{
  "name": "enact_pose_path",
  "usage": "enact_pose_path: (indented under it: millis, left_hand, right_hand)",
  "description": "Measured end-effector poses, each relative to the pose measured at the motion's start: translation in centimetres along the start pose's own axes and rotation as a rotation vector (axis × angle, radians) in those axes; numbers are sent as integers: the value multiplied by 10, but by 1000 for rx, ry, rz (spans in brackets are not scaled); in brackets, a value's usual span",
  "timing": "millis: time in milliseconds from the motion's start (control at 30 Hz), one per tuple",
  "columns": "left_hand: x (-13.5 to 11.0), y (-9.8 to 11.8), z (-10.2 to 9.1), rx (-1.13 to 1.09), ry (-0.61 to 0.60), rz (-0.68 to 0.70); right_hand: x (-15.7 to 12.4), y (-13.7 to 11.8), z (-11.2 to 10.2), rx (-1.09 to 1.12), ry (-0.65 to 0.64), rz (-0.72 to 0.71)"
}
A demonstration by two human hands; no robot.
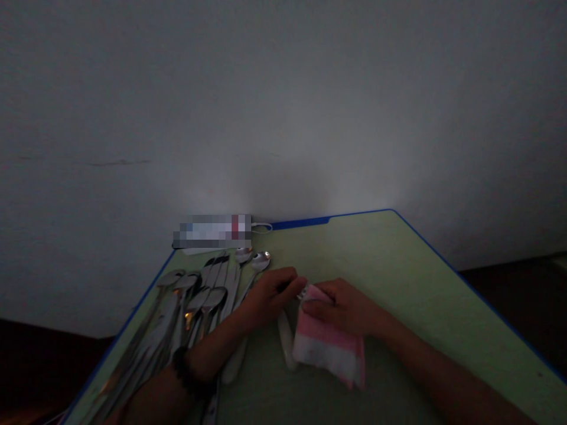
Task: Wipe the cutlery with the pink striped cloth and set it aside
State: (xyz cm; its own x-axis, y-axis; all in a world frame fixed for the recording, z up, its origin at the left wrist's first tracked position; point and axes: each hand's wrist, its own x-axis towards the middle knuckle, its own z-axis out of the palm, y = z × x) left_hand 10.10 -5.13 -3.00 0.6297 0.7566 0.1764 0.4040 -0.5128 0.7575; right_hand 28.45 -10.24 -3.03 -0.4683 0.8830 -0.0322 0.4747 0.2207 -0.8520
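Observation:
My right hand (348,304) is closed on a pink and white cloth (328,348), which hangs down over the table. Close by on its left, my left hand (274,292) is closed, thumb and fingers pinching a small shiny metal piece of cutlery (302,291). That piece shows narrow slots like fork tines and touches the cloth's top edge; the rest of it is hidden. Below the left hand lies a white handle (287,342), its upper end out of sight. Several spoons (215,298) and other metal cutlery (153,336) lie beside and under my left forearm.
The pale green table (367,248) has a blue edge and stands against a grey wall (283,118). At its back left corner is a blurred-out flat object (212,231) with a white cable (263,228). Another spoon (260,260) lies just beyond my left hand.

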Motion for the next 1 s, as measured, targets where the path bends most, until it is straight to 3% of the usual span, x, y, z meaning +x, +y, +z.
enact_pose_path:
  millis: [67,167,400,567,867,1000]
  left_hand:
    - [0,0,0,12,-4,0]
    - [0,-2,1,21,-1,-1]
    - [-1,-1,1,32,41,8]
    - [-1,0,0,33,61,8]
    - [-1,-7,2,54,-2,17]
    - [-1,-5,1,57,-6,16]
  right_hand:
    - [1,-4,9,-48,81,25]
    - [3,-6,14,-11,96,70]
    - [1,7,-5,237,-51,111]
    - [-2,11,-16,193,-200,-36]
    - [1,-6,11,-102,31,41]
    - [0,-6,8,-103,-9,30]
